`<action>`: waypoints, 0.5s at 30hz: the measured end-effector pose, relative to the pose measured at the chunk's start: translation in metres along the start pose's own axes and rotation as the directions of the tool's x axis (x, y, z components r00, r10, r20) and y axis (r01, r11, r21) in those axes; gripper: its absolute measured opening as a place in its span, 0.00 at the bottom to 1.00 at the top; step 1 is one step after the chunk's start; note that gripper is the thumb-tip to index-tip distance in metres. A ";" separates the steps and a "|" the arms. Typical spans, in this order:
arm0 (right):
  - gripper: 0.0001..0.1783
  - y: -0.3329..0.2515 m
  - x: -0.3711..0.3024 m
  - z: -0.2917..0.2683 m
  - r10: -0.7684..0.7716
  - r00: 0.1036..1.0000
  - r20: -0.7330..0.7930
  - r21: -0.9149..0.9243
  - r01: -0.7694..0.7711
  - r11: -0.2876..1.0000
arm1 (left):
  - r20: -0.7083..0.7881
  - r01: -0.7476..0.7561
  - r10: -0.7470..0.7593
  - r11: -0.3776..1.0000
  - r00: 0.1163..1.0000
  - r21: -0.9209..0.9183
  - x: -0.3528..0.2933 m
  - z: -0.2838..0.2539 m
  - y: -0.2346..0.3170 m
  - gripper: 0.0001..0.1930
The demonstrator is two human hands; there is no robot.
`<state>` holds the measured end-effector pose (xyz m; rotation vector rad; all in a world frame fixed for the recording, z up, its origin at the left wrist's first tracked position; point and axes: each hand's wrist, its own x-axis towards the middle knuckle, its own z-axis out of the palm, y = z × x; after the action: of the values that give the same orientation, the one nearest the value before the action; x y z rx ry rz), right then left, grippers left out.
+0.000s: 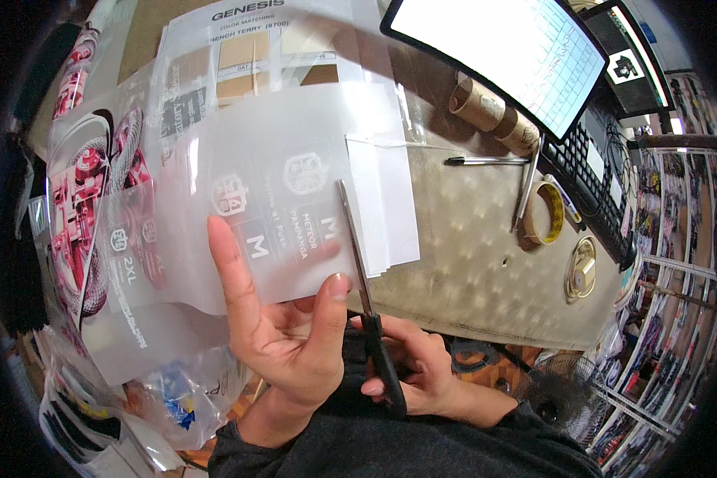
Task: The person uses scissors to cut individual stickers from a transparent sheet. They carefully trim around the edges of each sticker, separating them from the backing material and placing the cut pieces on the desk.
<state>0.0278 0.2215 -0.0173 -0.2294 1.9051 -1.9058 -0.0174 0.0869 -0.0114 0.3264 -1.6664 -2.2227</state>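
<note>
The work is judged to be at an early stage: the pale printed crests (306, 173) are uncut on the frosted, translucent plastic sheet (271, 143), and no detached piece can be made out. The sheet is held above the worktop (470, 263), its lower edge gripped by the left hand (291, 338), with some fingers hidden behind. The black-handled metal scissors (377, 342) are clasped in the right hand (418, 362), the slim blades lying along the sheet's straight right edge. The film is smooth and gently curled; crisp white paper (390, 215) is seen beside it.

Film (275, 139): frosted, translucent, white print, bowed. Scissors (357, 243): black handles nearest, metal blades pointing away along film's right edge.
</note>
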 end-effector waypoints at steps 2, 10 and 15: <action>0.38 -0.002 0.004 0.001 -0.027 0.999 -0.024 -0.021 0.027 0.999 | 0.008 0.020 -0.020 1.000 1.000 0.015 -0.002 0.000 0.002 0.45; 0.35 -0.015 0.009 0.001 0.079 0.996 -0.036 0.068 -0.076 0.995 | 0.044 0.045 -0.045 0.999 0.998 0.005 -0.006 -0.001 0.004 0.44; 0.35 -0.012 0.013 -0.002 0.027 0.995 -0.098 0.130 -0.014 0.991 | 0.085 0.083 -0.084 0.996 0.993 0.019 -0.010 -0.001 0.004 0.44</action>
<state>0.0135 0.2173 -0.0079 -0.0760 1.8297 -2.0528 -0.0080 0.0893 -0.0079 0.3135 -1.7449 -2.3159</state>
